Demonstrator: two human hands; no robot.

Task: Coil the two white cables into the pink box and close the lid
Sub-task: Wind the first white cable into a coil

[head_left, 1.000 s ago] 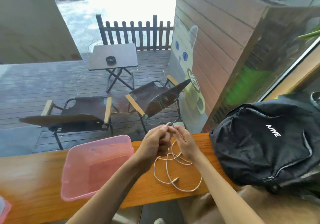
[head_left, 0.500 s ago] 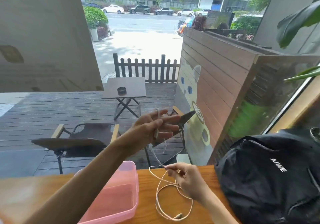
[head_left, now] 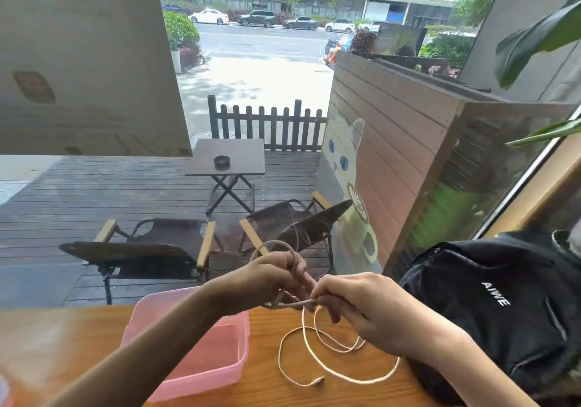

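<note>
At a wooden counter (head_left: 94,337) facing a window, a person's two bare hands meet above the board, working a white cable (head_left: 317,348). The left hand (head_left: 273,281) is closed around a small loop of the cable, which arcs up over its knuckles and comes back down through the curled fingers. The right hand (head_left: 361,309), just beside it and nearly touching, pinches the same cable between thumb and fingertips, the remaining fingers folded under. From that pinch the cable drops to the counter and lies in loose, overlapping loops, its free plug end (head_left: 318,382) resting on the wood near the front edge (whether these loops belong to one cable or two cannot be told from this angle).

The pink box (head_left: 201,372) stands open on the counter to the left of the loops, under the left forearm; the cable does not reach into it, and nothing can be seen inside. A black backpack (head_left: 490,306) lettered "AIWE" lies at the right end of the counter, close to the right wrist. Beyond the glass are two folding chairs (head_left: 151,249), a small folding table (head_left: 229,155), and a wooden partition painted with a cat (head_left: 349,167).
</note>
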